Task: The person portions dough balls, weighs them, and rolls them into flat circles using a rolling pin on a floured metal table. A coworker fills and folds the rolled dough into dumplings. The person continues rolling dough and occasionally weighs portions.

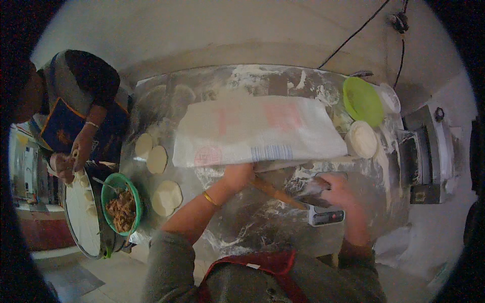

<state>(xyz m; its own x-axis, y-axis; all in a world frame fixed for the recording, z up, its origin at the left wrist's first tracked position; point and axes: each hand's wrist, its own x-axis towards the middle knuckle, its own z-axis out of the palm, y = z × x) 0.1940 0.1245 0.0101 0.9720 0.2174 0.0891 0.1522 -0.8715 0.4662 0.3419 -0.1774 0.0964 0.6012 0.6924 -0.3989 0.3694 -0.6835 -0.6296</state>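
My left hand [239,177] is at the front edge of a white woven cloth [261,128] with faded red and blue printing. Its fingers are hidden by the cloth edge, so their grip does not show. Blurred by motion, my right hand [336,191] holds a flat, flour-dusted metal scraper [308,192] above a digital scale [326,217]. Between my hands a wooden rolling pin [280,195] lies slantwise on the floured table [261,227]. Whatever the cloth covers is out of sight.
Flat dough rounds [167,198] lie at left, near a green bowl of brown filling [121,210]. Beyond it, another person's hands [74,161] work over a round tray [81,212]. At right stand a lime-green bowl [363,101] and a bowl of flour [363,139].
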